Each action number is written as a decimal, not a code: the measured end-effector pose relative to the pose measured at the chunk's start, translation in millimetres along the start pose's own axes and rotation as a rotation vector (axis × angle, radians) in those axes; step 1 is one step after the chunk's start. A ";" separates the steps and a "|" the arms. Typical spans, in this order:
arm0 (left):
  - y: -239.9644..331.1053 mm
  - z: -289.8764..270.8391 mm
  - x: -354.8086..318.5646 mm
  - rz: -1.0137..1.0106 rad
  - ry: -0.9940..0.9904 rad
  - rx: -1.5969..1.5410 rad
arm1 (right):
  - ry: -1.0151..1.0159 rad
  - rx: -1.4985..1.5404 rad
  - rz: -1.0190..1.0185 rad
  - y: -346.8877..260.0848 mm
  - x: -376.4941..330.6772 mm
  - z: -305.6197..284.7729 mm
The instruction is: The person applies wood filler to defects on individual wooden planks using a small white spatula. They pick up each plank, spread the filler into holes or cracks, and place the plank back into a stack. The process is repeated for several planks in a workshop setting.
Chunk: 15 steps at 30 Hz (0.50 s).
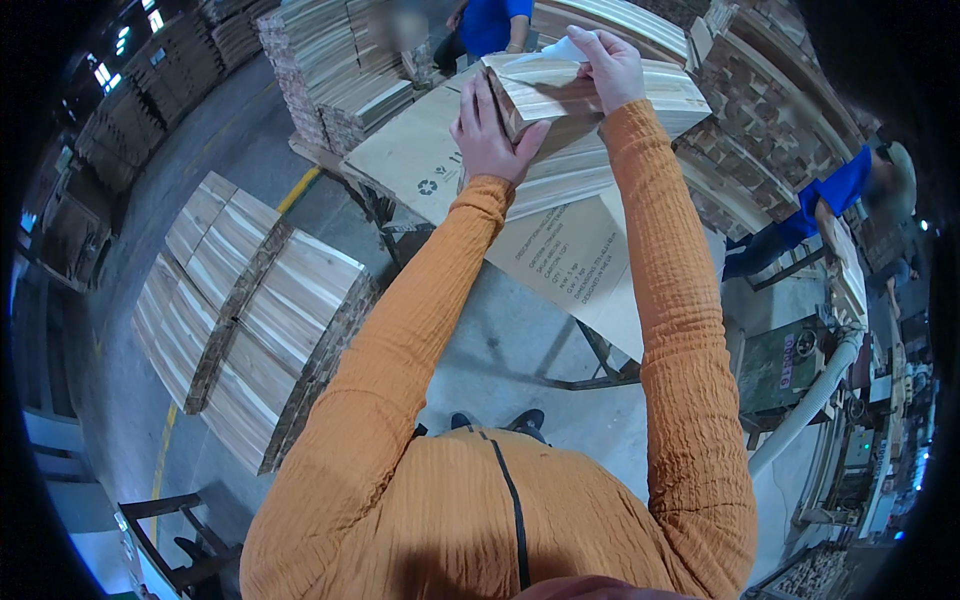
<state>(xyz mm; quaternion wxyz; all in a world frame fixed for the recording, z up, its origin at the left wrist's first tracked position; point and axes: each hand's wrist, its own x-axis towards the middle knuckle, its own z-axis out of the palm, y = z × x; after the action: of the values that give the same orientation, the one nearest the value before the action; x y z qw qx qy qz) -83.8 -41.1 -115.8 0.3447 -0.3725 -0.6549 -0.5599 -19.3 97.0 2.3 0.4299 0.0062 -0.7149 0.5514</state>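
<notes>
Boards (545,97) of pale wood lie stacked at the far end of the person's reach, directly under both hands. Their long axis runs across the person's front, from the left end out past the right wrist. The left hand (490,138) is nearer the close end face: its grip is spread around that corner, fingers up against the end and thumb laid along the near side. The right hand (612,68) is over the upper face, farther along the length; its grip is bent, thumb and forefinger seemingly pinching a thin white scrap (563,49), paper or cloth, I cannot tell which. That scrap is on the far side of the top face, so the right hand is the closer one to it.

Straight grain streaks the upper wood cream and light brown, while the end is darker and rough. Below lie more long, flat-sided lengths (565,170), resting on smooth tan cardboard (540,265) with dark print. On the left, well apart, a broad pile of slats (290,330) shows similar streaks, crossed by a dark, rough-barked strip (235,315). Crinkled orange sleeves (680,270) cover both arms.
</notes>
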 end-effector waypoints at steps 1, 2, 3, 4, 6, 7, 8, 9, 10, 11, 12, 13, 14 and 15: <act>0.2 0.3 0.5 0.001 0.000 0.003 | 0.005 0.000 -0.002 0.4 0.8 -0.1; 0.3 0.4 0.7 0.001 0.001 0.006 | 0.001 -0.007 -0.002 0.8 1.4 -0.2; 0.7 0.1 0.3 -0.003 -0.003 0.008 | -0.003 -0.015 -0.002 1.3 1.9 -0.1; 1.4 -0.3 0.5 -0.006 -0.008 0.010 | -0.005 -0.022 -0.002 1.2 2.7 0.6; 3.2 -0.8 0.8 -0.014 -0.014 0.010 | 0.002 -0.038 0.003 1.3 2.6 1.2; 3.3 -1.3 0.6 -0.019 -0.016 0.011 | 0.006 -0.045 0.006 1.9 2.6 1.8; 3.5 -1.6 0.6 -0.024 -0.017 0.012 | -0.005 -0.051 0.014 1.9 3.0 1.3; 3.6 -1.6 1.0 -0.024 -0.015 0.005 | -0.016 -0.057 0.022 1.2 3.4 -0.3; 3.6 -1.5 1.2 -0.024 -0.014 -0.003 | -0.025 -0.063 0.030 1.1 3.3 -1.1; 3.5 -1.7 1.3 -0.023 -0.014 -0.010 | -0.028 -0.056 0.037 1.6 3.4 -0.6; 3.1 -2.3 1.3 -0.023 -0.014 -0.010 | -0.030 -0.049 0.045 2.1 3.4 0.0; 2.5 -2.4 1.9 -0.022 -0.013 -0.012 | -0.034 -0.042 0.050 1.9 4.5 0.2; 2.2 -2.4 2.4 -0.021 -0.011 -0.013 | -0.029 -0.051 0.053 1.8 4.8 0.2; 2.3 -2.1 2.4 -0.026 -0.018 -0.014 | -0.023 -0.060 0.056 1.9 4.3 0.2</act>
<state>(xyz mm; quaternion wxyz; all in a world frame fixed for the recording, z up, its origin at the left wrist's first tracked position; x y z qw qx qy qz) -82.8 -42.7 -112.3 0.3289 -0.3713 -0.6589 -0.5654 -23.0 99.5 3.5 0.4059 -0.0202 -0.7360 0.5414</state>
